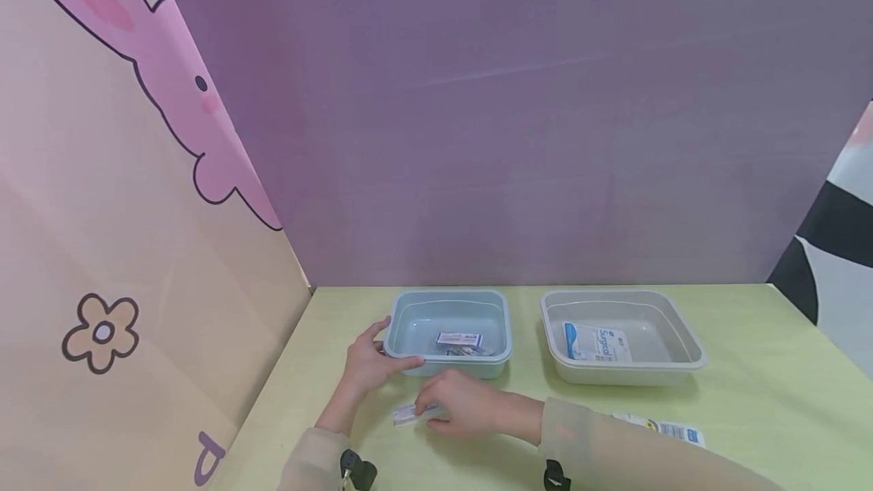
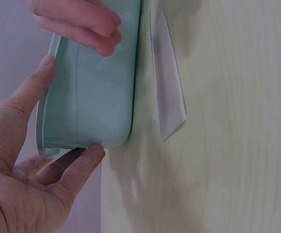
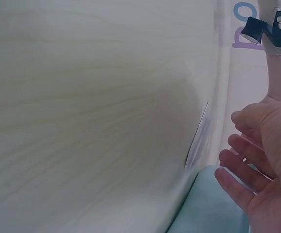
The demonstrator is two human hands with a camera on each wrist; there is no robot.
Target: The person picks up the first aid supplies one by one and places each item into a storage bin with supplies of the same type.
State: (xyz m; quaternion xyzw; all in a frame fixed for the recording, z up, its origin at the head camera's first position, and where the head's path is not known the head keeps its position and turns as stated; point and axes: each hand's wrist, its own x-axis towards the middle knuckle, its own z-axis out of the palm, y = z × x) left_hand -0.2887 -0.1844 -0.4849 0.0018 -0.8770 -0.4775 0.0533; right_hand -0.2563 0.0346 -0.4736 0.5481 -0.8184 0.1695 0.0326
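Observation:
My left hand (image 1: 368, 362) grips the left front corner of a light blue plastic bin (image 1: 501, 361), its thumb over the front rim and the fingers against the left side. Inside that bin lie a small printed packet (image 1: 459, 339) and a clear-wrapped item (image 1: 467, 351). In front of the bin my right hand (image 1: 470, 404) hovers over a small, flat, white printed packet (image 1: 404, 416) on the table. The left wrist view shows a gap between the right fingers and this packet (image 2: 169, 92). Loosely bent, the right hand's fingers (image 3: 235, 165) hold nothing in the right wrist view.
A beige bin (image 1: 614, 375) stands to the right, with a white and blue package marked "Surgical" (image 1: 600, 342) inside. Partly behind the right sleeve lies another printed package (image 1: 675, 431) on the pale yellow table (image 1: 743, 354). A purple backdrop (image 1: 532, 135) rises behind.

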